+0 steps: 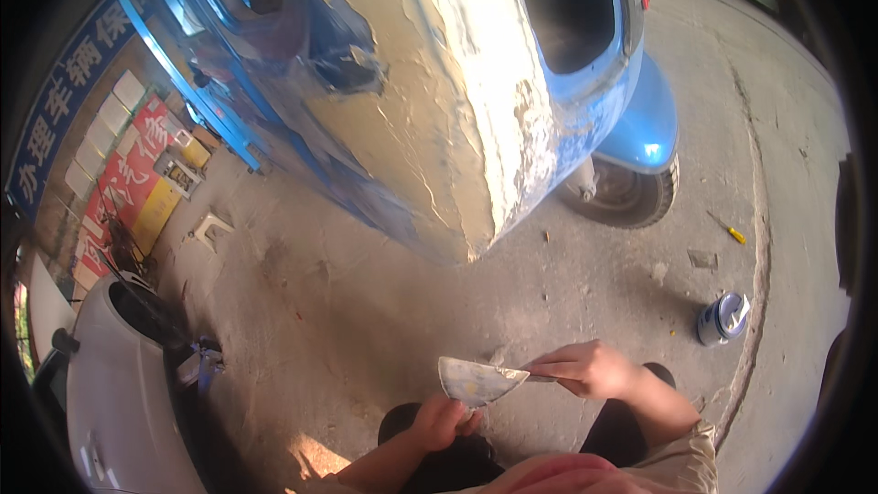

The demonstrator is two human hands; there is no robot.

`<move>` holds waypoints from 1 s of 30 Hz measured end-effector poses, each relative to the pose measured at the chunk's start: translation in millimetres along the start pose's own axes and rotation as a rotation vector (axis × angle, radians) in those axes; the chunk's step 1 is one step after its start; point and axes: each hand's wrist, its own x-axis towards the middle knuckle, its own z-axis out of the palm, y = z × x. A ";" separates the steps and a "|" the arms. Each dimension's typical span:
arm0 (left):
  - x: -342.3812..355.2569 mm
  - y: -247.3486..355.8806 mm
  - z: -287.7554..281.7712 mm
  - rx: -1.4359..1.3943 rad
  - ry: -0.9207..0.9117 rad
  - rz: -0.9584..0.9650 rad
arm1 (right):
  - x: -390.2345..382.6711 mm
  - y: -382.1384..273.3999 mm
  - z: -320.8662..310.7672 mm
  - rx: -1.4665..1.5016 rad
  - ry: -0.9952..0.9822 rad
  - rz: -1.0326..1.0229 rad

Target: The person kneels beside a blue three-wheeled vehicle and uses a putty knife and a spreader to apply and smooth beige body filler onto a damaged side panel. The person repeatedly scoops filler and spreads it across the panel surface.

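Observation:
Low in front of me, my left hand grips the lower edge of a fan-shaped putty board, greyish and smeared with pale filler. My right hand is closed round a thin, flat putty knife. Its tip meets the board's right corner, and a small lump of filler shows there. Beyond both hands stands a blue vehicle body, its panel coated in beige filler with ridges and rough patches. Neither hand touches the body.
A blue-and-white can stands on the concrete at right, near a yellow-handled screwdriver. A wheel sits under the blue fender. At left are a white car, a small stool and wall signs.

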 end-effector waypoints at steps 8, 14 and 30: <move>59.5 -2.8 1.7 0.408 -0.158 -0.077 | -36.4 56.9 40.4 0.212 0.217 0.449; 117.1 0.3 42.2 0.606 0.082 0.419 | -64.1 83.9 112.6 1.191 1.196 1.131; -45.7 6.0 69.5 0.847 0.209 -0.182 | -177.2 -119.8 206.4 1.441 1.621 1.685</move>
